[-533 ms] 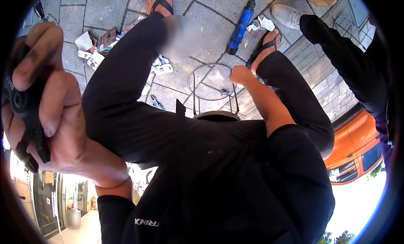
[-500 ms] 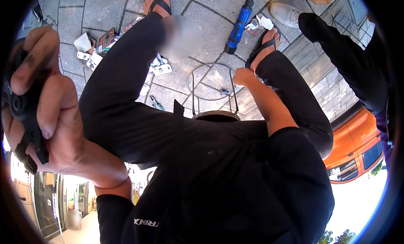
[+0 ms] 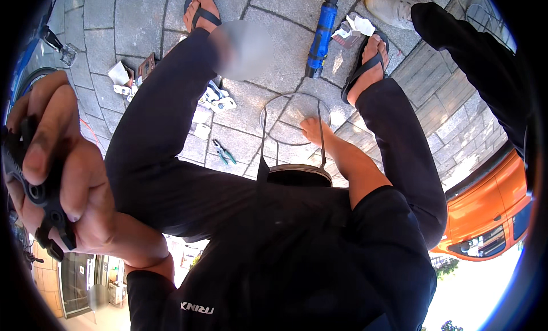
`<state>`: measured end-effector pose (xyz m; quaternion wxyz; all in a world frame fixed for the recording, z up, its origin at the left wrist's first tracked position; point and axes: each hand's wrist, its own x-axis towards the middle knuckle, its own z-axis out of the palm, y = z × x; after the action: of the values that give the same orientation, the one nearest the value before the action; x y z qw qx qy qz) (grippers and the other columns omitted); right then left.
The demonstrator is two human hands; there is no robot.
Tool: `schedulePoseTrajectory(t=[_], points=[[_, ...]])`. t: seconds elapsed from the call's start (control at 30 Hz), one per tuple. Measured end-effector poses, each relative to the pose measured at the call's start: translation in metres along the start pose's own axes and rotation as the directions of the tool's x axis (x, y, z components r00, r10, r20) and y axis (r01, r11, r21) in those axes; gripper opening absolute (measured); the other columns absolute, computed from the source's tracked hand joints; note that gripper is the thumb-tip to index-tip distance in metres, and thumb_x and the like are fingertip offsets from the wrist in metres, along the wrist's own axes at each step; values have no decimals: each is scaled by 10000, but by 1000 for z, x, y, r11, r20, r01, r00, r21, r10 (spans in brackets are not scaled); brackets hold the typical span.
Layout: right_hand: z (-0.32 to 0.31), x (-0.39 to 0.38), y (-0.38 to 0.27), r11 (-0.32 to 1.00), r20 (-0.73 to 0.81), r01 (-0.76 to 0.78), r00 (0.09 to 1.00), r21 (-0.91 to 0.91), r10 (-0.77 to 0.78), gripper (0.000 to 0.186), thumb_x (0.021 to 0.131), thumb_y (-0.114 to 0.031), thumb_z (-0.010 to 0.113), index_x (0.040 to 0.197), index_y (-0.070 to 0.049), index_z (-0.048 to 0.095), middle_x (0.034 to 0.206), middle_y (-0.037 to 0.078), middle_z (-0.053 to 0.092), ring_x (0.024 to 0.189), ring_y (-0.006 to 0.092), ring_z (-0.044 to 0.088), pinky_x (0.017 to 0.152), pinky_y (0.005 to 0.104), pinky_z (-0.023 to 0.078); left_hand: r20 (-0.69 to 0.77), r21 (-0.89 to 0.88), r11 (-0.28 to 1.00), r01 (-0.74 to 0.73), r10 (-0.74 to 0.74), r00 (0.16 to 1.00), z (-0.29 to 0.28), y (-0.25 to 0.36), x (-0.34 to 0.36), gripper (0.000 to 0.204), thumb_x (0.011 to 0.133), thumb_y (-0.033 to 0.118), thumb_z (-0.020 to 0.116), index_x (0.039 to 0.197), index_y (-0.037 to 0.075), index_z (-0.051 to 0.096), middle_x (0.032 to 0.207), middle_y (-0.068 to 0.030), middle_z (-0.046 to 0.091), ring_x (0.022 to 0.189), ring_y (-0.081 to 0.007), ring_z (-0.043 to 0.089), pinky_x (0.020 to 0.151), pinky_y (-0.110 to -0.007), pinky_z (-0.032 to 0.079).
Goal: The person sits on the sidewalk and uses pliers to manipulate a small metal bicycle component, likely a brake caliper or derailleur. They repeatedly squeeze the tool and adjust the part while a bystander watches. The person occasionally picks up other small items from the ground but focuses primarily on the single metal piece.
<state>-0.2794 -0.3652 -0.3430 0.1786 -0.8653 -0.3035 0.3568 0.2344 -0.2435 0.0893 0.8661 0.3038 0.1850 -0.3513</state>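
Observation:
On the far left, my left hand (image 3: pixel 85 188) is raised close to the camera, its fingers curled around a black forked part (image 3: pixel 37 191) with round bolts. I cannot tell exactly what that part is. My right hand (image 3: pixel 311 131) reaches down to the paving inside the wire foot ring of the stool (image 3: pixel 308 169) under me. Its fingertips are bent together at the ground, and whatever lies under them is hidden. Pliers with green handles (image 3: pixel 224 153) lie on the paving to the left of the stool.
A blue cylindrical power tool (image 3: pixel 321 39) lies ahead, with a crumpled paper-topped box (image 3: pixel 349 31) beside it. White parts (image 3: pixel 217 97) and an opened box (image 3: pixel 121 75) are near my left leg. Another person's shoe (image 3: pixel 390 10) and dark trouser leg (image 3: pixel 468 57) stand at right.
My right hand has moved left and inward over the small dark piece inside the ring. The left hand still holds the black part and has shifted slightly. The whole view has tilted a little.

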Motion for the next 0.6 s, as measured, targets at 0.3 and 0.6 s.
schedulePoseTrajectory(t=[0.3, 0.6], points=[[-63, -33, 47, 845, 579, -466, 776, 263, 248, 276, 868, -145, 670, 1095, -58, 800, 1140, 194, 771, 1042, 345, 761, 816, 497, 610, 231, 237, 971, 23, -80, 970, 35, -42, 3, 302, 1095, 253, 427, 1075, -20, 554, 1047, -136, 466, 956, -252, 591, 461, -284, 460], [-152, -83, 100, 758, 430, -621, 751, 200, 501, 318, 925, -167, 610, 1134, 25, 754, 1156, 270, 740, 1069, 400, 739, 882, 485, 592, 433, 192, 981, -30, -57, 899, 34, -46, 12, 336, 1080, 236, 445, 1107, -40, 635, 1099, -257, 651, 901, -283, 659, 483, -289, 415]])
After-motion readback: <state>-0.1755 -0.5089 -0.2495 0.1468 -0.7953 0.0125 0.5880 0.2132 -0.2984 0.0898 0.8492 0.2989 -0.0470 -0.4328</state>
